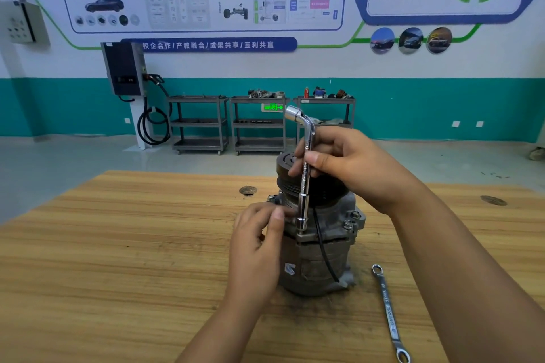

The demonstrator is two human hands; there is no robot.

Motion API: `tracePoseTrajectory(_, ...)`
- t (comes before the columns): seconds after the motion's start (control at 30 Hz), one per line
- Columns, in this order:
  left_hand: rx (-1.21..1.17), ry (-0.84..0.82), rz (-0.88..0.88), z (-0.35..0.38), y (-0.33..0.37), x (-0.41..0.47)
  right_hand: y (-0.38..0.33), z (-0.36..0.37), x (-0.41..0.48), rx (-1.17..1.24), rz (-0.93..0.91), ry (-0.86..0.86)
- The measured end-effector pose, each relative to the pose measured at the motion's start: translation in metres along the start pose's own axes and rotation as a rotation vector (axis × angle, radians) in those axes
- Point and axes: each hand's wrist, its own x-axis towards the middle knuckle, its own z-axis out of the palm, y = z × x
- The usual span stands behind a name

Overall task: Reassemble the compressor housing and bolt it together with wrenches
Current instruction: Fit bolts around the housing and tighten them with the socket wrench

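Note:
The grey compressor (317,259) stands upright on the wooden table (118,244), its black pulley on top. A chrome L-shaped socket wrench (304,177) stands vertically, its lower socket seated on a bolt at the housing flange. My right hand (342,162) pinches the wrench's shaft near the top bend. My left hand (259,239) rests against the compressor's left side, fingers curled at the flange beside the wrench's lower end. Two more flange bolts (351,219) show on the right. A black cable (323,247) hangs down the housing.
A flat double-ring spanner (389,312) lies on the table right of the compressor. Two round holes (247,191) mark the tabletop. Beyond the table stand grey shelf carts (259,124) and a charging unit (125,71) against the wall.

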Motion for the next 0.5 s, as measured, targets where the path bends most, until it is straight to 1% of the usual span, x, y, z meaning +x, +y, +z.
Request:
tracePoseTrajectory(0.1,-0.014,-0.014,-0.047,0.0010,0.0061,0.0040,0.0020,0.0016,0.0015,0.013,-0.001,0.049)
tracePoseTrajectory(0.2,0.078,-0.041,-0.072,0.0044,0.0086,0.0072,0.0040,0.0062,0.0028,0.022,0.025,0.125)
tracePoseTrajectory(0.3,0.144,-0.063,-0.090,0.0070,0.0101,0.0086,0.0038,0.0093,0.0046,-0.049,0.019,0.180)
tracePoseTrajectory(0.33,0.138,-0.067,-0.085,0.0068,0.0107,0.0084,0.0026,0.0088,0.0039,-0.052,0.015,0.171)
tracePoseTrajectory(0.43,0.144,-0.068,-0.047,0.0063,0.0108,0.0095,0.0021,0.0034,0.0000,0.079,-0.001,0.037)
tracePoseTrajectory(0.5,0.143,-0.079,-0.055,0.0064,0.0106,0.0102,0.0018,0.0003,-0.0019,0.109,0.005,-0.004)
